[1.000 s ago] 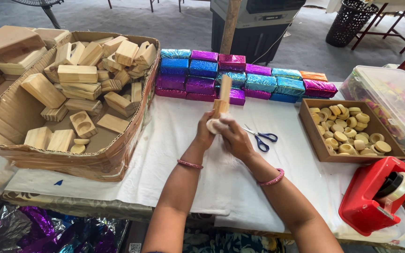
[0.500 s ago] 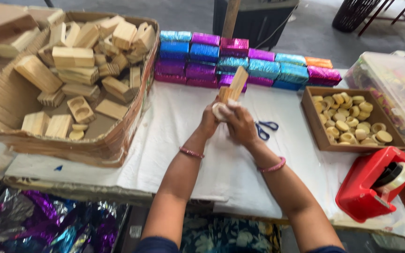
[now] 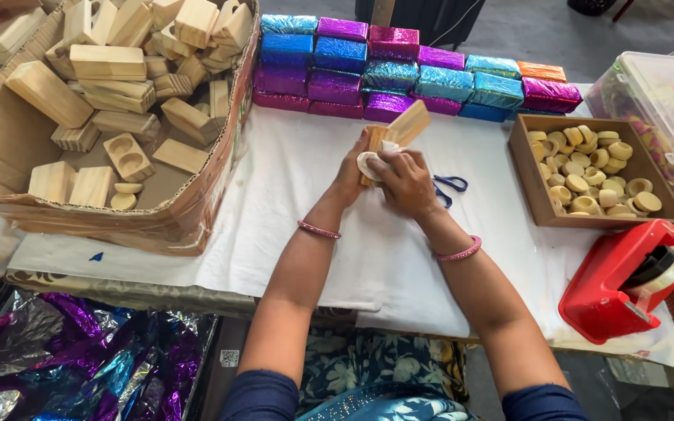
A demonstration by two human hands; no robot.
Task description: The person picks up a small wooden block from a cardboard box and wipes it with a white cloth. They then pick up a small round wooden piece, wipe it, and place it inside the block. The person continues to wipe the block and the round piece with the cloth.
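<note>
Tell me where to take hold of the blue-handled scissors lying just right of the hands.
Take the scissors by the blue handle loops, coming from above on the right side. They lie flat on the white table cover, and the right hand hides their left part, so only the loops are free for a grip.

I see foil-wrapped packages [image 3: 399, 74] stacked in rows at the far centre of the counter [image 3: 290, 203]: rectangular, in blue, purple, magenta and teal, with one orange package [image 3: 541, 71] at the far right end. A large open cardboard box [image 3: 196, 210] stands at the far left. A shallow brown cardboard tray [image 3: 536, 175] sits at the right. A clear plastic lidded container [image 3: 657, 93] stands at the far right. I see a small square label [image 3: 230, 358] on the counter's near edge.
</note>
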